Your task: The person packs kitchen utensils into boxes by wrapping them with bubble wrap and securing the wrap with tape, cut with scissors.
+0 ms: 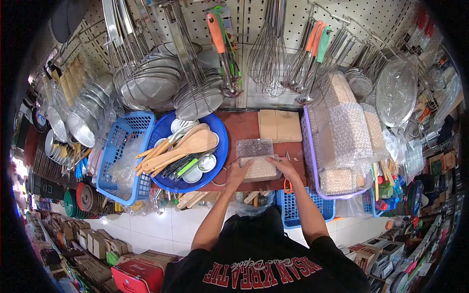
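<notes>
A small cardboard parcel in bubble wrap (260,170) lies on the reddish-brown table near its front edge. A loose flap of bubble wrap (254,146) spreads out behind it. My left hand (239,172) grips the parcel's left side, and my right hand (283,167) presses on its right side. Under my right wrist, an orange-handled pair of scissors (288,186) is partly hidden. Beyond the parcel, flat brown cardboard pieces (279,125) rest on the table.
On the left, a blue round basket (222,141) holds wooden spoons and small bowls beside a light-blue basket (103,168). A purple-rimmed basket (311,151) of wrapped parcels stands right. Strainers (151,85) and whisks (273,63) hang overhead. Below sits another blue basket (292,222).
</notes>
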The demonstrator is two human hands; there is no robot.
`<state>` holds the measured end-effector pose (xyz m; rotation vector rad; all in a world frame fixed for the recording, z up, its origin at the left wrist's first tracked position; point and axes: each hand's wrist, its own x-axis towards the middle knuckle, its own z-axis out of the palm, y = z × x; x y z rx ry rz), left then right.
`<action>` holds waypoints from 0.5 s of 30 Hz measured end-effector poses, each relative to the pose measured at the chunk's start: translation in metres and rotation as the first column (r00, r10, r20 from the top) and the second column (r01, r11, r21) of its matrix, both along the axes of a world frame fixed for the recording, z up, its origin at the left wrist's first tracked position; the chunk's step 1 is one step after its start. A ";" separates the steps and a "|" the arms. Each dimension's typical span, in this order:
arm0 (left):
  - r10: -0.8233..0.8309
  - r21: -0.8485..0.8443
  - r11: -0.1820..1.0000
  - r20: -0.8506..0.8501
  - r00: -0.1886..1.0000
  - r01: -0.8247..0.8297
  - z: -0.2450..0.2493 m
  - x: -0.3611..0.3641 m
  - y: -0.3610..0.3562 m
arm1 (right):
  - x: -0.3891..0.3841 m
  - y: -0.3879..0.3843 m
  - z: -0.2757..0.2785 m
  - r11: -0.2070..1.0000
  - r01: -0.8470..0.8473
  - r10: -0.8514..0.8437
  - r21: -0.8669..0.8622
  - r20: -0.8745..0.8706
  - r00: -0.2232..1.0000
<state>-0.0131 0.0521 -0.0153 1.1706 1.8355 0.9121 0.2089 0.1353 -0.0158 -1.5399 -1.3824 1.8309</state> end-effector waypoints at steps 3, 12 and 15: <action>-0.015 0.000 1.000 -0.090 0.996 0.015 0.007 -0.002 0.003 | -0.001 0.007 0.000 0.999 -0.034 0.034 0.004 0.074 0.997; -0.013 -0.036 0.999 -0.054 0.998 0.011 0.012 -0.004 0.007 | -0.015 -0.002 0.038 0.543 -0.316 -0.034 0.778 0.396 0.917; -0.001 -0.056 0.998 -0.149 0.989 -0.008 0.015 -0.002 0.007 | -0.018 -0.002 0.031 0.417 -0.557 0.139 0.718 0.555 0.820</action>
